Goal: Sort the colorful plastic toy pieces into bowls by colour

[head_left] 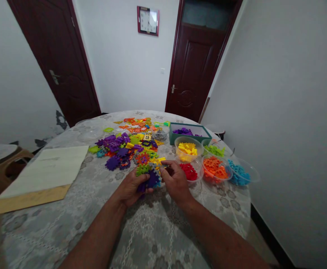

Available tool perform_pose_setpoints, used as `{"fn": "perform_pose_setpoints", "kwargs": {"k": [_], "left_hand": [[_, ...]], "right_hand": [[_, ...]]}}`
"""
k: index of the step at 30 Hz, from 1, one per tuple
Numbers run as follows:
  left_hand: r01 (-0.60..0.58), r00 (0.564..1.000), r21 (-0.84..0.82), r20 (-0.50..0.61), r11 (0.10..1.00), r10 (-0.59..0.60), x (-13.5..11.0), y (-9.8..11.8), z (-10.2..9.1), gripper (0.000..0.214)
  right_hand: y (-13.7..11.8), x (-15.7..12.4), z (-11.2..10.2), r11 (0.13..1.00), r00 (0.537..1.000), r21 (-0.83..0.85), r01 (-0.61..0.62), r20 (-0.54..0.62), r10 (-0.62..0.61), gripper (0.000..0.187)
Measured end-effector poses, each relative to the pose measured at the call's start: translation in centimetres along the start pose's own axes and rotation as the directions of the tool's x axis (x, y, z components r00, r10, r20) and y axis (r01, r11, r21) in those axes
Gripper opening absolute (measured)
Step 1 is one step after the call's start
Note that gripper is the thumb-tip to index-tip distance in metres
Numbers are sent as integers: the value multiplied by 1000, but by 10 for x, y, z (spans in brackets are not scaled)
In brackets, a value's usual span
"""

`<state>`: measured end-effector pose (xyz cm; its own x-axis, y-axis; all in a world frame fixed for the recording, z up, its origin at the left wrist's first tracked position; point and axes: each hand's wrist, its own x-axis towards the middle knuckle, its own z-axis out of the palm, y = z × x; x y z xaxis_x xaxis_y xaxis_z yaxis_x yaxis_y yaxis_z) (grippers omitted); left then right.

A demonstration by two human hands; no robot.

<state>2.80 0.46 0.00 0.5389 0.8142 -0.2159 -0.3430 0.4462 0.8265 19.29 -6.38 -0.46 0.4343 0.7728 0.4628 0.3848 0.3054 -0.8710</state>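
In the head view my left hand [132, 186] is closed around an assembly of toothed plastic gear pieces. Its parts include a dark purple gear [153, 179], a green gear [143, 170] and an orange gear [143, 158]. My right hand [176, 181] is at the assembly's right side, thumb and index finger pinched at a yellow plastic piece [159, 161]. Whether that piece is joined to the gears I cannot tell. Just behind the hands lies a heap of loose purple pieces [113, 144], mixed with yellow, green and blue ones.
Clear bowls of yellow [188, 148], red [188, 172], orange [215, 168], green [214, 150] and blue pieces [238, 173] stand at the right. Behind them is a green box [190, 139] with purple pieces. Orange pieces [137, 125] lie farther back. A pale sheet [48, 168] lies at the left.
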Motion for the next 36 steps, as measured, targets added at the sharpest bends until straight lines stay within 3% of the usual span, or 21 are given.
{"fn": "perform_pose_setpoints", "kwargs": {"k": [4, 8, 11, 13, 16, 18, 21, 26, 36], "left_hand": [[-5, 1000, -8, -29, 1000, 5, 2, -2, 1, 51], [-6, 1000, -51, -10, 999, 5, 0, -3, 1, 47], [15, 1000, -82, 2, 997, -15, -2, -2, 1, 46], [19, 1000, -91, 9, 996, -18, -2, -2, 1, 47], [4, 1000, -82, 24, 997, -2, -1, -3, 0, 52], [-2, 1000, -78, 9, 997, 3, 0, -3, -1, 55], [-12, 999, -91, -36, 996, 9, 4, -3, -3, 55], [-60, 994, -149, -101, 987, 45, 8, -1, -7, 45], [-146, 975, -179, -195, 973, 110, 11, 9, -3, 36]], "right_hand": [[-4, -1, -2, 988, 990, -59, 142, 5, -142, 16], [-13, -7, -3, 899, 909, -137, 417, 50, -414, 16], [-17, -11, -3, 862, 872, -135, 489, 85, -482, 17], [-16, -11, -2, 905, 910, -97, 414, 56, -410, 14], [-11, -7, 0, 992, 992, 48, 121, -50, -119, 11], [-7, -3, 0, 980, 994, 186, -74, -70, 88, 25], [-3, 2, 1, 922, 969, 314, -227, -22, 246, 39], [0, 1, 1, 883, 954, 373, -285, 27, 297, 37], [-13, 5, -5, 923, 978, 322, -210, 79, 195, 35]]}}
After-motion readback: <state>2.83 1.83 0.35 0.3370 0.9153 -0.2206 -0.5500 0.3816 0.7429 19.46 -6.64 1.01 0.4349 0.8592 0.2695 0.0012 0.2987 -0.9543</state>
